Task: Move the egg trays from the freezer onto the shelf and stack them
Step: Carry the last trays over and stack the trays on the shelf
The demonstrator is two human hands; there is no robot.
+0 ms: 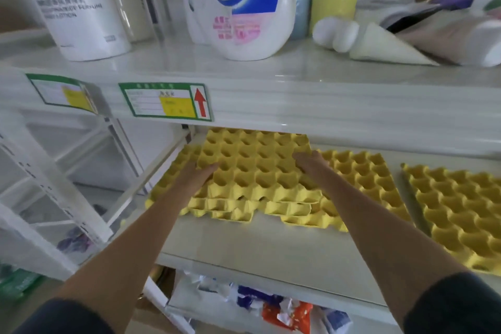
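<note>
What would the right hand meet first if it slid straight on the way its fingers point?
The right hand lies on the top yellow moulded egg tray, fingers pointing toward the back. It would cross more tray cups; beyond that, the white upper shelf edge hides what follows.

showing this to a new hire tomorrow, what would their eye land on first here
The bright yellow egg trays on the middle shelf stand out most: a loose, uneven stack at centre with both hands on its top tray, the left hand at its left edge and the right hand at its right. Another yellow tray lies apart on the right. On the shelf above, a big white Walch bottle catches the eye.
</note>
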